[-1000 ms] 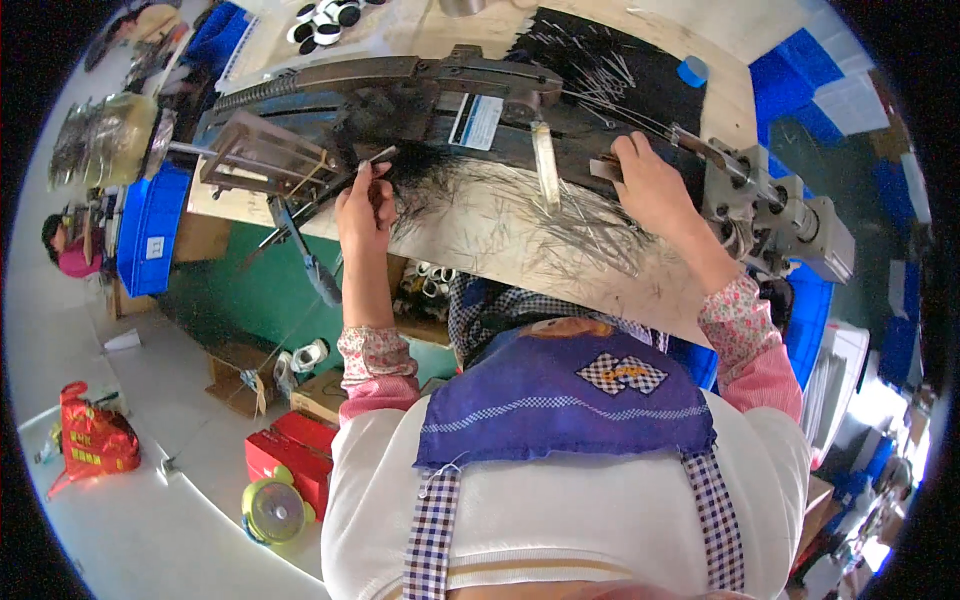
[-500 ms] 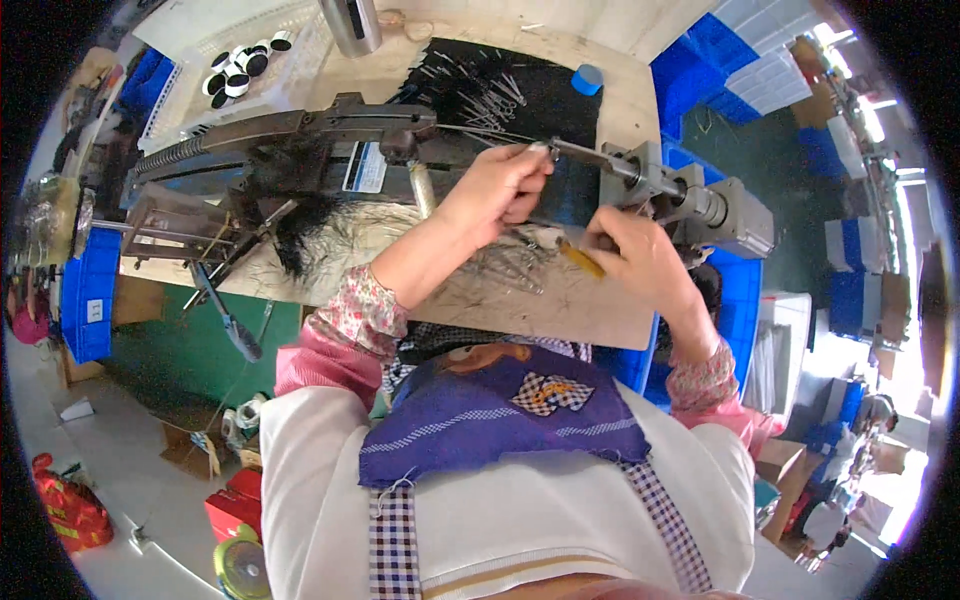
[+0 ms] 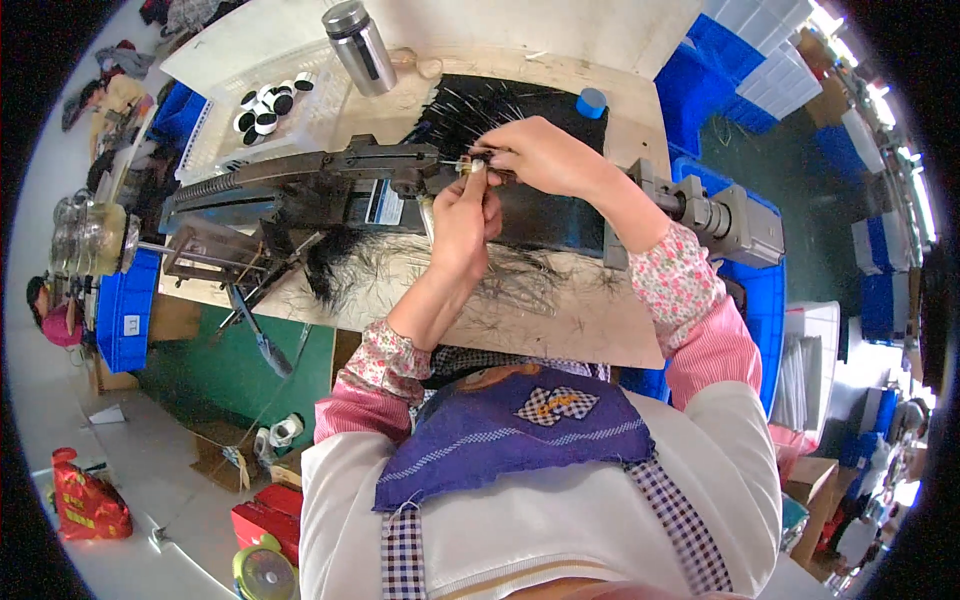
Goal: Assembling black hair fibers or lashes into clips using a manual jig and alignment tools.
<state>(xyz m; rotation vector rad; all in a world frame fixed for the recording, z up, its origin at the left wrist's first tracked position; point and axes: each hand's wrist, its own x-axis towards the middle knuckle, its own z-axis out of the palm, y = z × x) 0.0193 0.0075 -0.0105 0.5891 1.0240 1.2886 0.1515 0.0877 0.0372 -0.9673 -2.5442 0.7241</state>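
My left hand (image 3: 460,225) is raised at the right tip of the long dark metal machine (image 3: 345,160), thumb and fingers pinched together. My right hand (image 3: 548,157) reaches across from the right and meets it there, its fingers curled inward. Between the fingertips is something small and pale with a dark part, too small to name. A thin metal rod runs from the machine's tip toward the fingers. Under the hands lies a black cloth (image 3: 560,125) with several thin metal pieces on it. Loose black bristles (image 3: 520,285) are scattered over the wooden bench top (image 3: 590,325) below the hands.
A motor unit (image 3: 735,220) with a shaft is mounted right of my right forearm. A white basket (image 3: 205,145) holding several black-and-white caps (image 3: 265,122) stands back left, beside a steel flask (image 3: 360,50). A blue round lid (image 3: 591,102) lies back right. Blue crates (image 3: 125,310) flank the bench.
My right hand has moved left and up from beside the motor to meet my left hand. The left hand has shifted left to the machine's tip. The yellow-handled tool no longer shows.
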